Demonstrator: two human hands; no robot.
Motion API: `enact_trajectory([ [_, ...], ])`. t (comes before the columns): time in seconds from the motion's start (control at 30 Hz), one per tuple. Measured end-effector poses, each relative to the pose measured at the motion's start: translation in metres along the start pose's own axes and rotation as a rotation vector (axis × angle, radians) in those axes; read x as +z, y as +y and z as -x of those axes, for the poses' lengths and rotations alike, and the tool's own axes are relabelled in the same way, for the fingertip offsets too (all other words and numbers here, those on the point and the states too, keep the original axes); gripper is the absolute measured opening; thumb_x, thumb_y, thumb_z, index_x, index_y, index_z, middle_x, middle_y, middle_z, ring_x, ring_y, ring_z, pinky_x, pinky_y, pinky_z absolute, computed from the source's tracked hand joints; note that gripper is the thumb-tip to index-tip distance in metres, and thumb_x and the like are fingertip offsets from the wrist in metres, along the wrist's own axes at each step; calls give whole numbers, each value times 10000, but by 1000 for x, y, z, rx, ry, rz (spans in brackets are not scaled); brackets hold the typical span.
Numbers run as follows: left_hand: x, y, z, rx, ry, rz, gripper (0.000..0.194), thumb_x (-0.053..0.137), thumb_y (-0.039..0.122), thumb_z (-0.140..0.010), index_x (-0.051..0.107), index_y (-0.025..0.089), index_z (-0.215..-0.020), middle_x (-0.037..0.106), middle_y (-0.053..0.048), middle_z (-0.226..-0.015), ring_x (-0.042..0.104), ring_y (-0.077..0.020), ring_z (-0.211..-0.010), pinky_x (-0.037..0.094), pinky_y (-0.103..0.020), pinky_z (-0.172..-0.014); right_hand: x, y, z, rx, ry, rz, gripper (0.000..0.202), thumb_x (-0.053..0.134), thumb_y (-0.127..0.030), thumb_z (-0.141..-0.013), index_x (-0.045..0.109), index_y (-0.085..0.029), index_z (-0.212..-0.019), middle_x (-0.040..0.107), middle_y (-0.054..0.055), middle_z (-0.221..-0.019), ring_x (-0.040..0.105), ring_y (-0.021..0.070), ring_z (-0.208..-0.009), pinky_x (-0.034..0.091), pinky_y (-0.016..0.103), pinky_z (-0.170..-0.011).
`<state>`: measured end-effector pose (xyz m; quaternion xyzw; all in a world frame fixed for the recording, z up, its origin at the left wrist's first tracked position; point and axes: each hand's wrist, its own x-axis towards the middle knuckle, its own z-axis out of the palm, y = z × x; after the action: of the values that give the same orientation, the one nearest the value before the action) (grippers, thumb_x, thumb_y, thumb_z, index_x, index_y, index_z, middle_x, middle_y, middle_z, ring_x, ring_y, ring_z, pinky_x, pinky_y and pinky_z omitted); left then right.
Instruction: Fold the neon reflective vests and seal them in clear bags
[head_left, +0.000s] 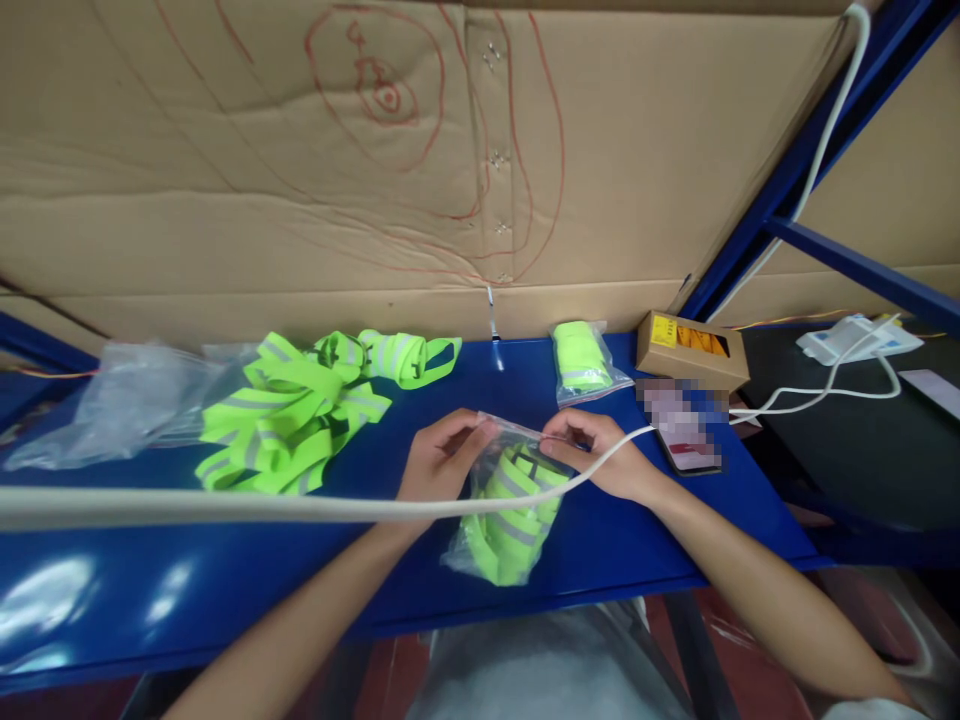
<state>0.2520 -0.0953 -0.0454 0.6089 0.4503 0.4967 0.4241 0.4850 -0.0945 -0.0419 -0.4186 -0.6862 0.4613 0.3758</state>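
A clear plastic bag point(457, 560) with a folded neon-green reflective strap point(510, 545) inside lies near the front edge of the blue table point(315, 560). My left hand point(442, 462) pinches the left corner of the bag's top edge. At the right end of that edge, my right hand point(600, 455) grips the plastic between thumb and fingers. A pile of loose green straps point(277, 420) lies to the left, with a rolled strap point(401, 360) behind it. Another bagged green strap point(581, 358) rests at the back, beyond my right hand.
Plastic bags point(127, 400) lie at the far left. A cardboard box point(694, 350) and a phone point(686, 435) are on the right. A white cable point(262, 508) crosses in front of my hands. Cardboard point(637, 150) stands behind the table.
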Motion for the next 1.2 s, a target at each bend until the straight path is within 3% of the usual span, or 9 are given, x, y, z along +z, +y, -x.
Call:
enact_trajectory([
  [0.17, 0, 3, 1, 6, -24, 32, 304, 708, 443, -893, 705, 151, -808, 675, -18, -797, 620, -124, -696, 496, -212, -642, 0, -1, 0, -4, 2, 15, 212, 710, -379, -885, 680, -170, -868, 595, -16, -696, 502, 117, -627, 378, 240, -584],
  [0.37, 1, 0, -2, -138, -154, 110, 320, 797, 454, -809, 752, 145, -883, 695, -37, -792, 599, -141, -712, 463, -237, -649, 4, -2, 2, -36, -18, 3, 189, 701, -353, -895, 665, -171, -855, 600, -12, -710, 501, 116, -633, 388, 240, -594],
  [0.57, 3, -1, 1, -65, -130, 73, 310, 779, 431, -831, 683, 146, -757, 600, 3, -707, 509, -105, -640, 382, -224, -594, 7, -1, 2, -36, -34, 36, 183, 712, -357, -897, 669, -179, -884, 576, -23, -700, 493, 117, -630, 380, 235, -582],
  [0.77, 4, -6, 1, -122, -302, 86, 329, 762, 469, -842, 729, 144, -877, 672, -42, -796, 582, -134, -690, 424, -233, -619, 10, -6, 5, -146, -43, 154, 151, 626, -297, -959, 653, -177, -870, 661, 16, -775, 581, 133, -681, 414, 235, -608],
  [0.87, 6, -9, 1, -25, -312, 57, 310, 773, 456, -835, 749, 146, -825, 671, -57, -819, 587, -136, -686, 423, -241, -604, 14, -6, 6, -211, -32, 218, 156, 602, -292, -974, 655, -180, -880, 664, 28, -789, 587, 138, -686, 420, 241, -612],
  [0.97, 7, -10, 2, 80, -246, 28, 277, 760, 411, -858, 733, 153, -759, 643, -45, -789, 579, -131, -680, 422, -243, -603, 16, -3, 6, -159, -17, 193, 175, 623, -330, -966, 668, -187, -876, 671, 25, -776, 581, 138, -667, 416, 244, -596],
  [1.2, 7, -11, 0, 105, -271, -5, 269, 739, 420, -878, 771, 160, -814, 683, -65, -809, 622, -148, -704, 445, -245, -609, 7, -3, 5, -86, -64, 117, 171, 663, -353, -937, 669, -185, -903, 632, -2, -735, 545, 127, -647, 415, 236, -590],
])
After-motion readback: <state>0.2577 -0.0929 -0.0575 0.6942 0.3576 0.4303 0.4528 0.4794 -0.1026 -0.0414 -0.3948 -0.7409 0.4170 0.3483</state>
